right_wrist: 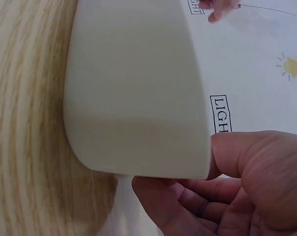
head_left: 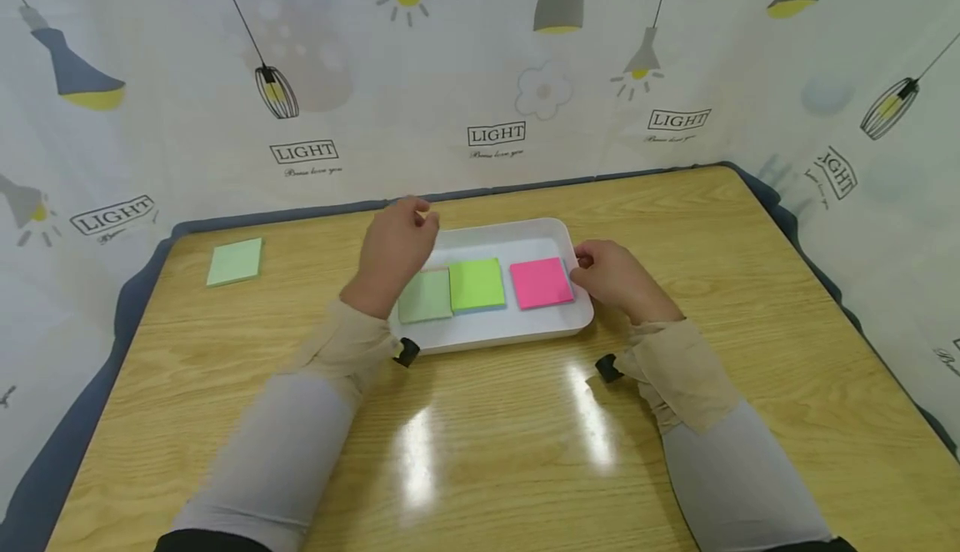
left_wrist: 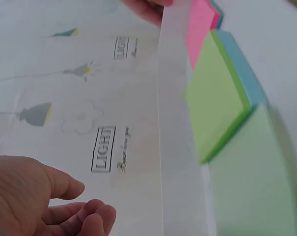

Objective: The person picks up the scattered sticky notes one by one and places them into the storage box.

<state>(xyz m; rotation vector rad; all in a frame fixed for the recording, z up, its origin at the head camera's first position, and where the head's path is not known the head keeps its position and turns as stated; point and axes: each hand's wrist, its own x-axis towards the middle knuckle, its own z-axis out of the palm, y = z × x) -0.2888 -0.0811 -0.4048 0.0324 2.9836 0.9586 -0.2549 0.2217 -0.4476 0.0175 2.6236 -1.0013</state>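
Note:
A white rectangular tray (head_left: 495,339) lies on the table, holding three pads of sticky notes in a row: pale green (head_left: 425,297), yellow-green (head_left: 477,284) and pink (head_left: 542,283). Blue layers show beneath the yellow-green and pink pads in the left wrist view. My right hand (head_left: 615,277) pinches the tray's right end; in the right wrist view its thumb and fingers meet at the white rim (right_wrist: 206,162). Over the tray's left end is my left hand (head_left: 397,243), fingers loosely bent and holding nothing. It hides the tray's back left corner in the head view.
Another pale green sticky-note pad (head_left: 235,262) lies at the table's back left. The wooden table (head_left: 510,452) ends at a dark-edged border, with a lamp-printed white cloth (head_left: 420,93) behind and at both sides.

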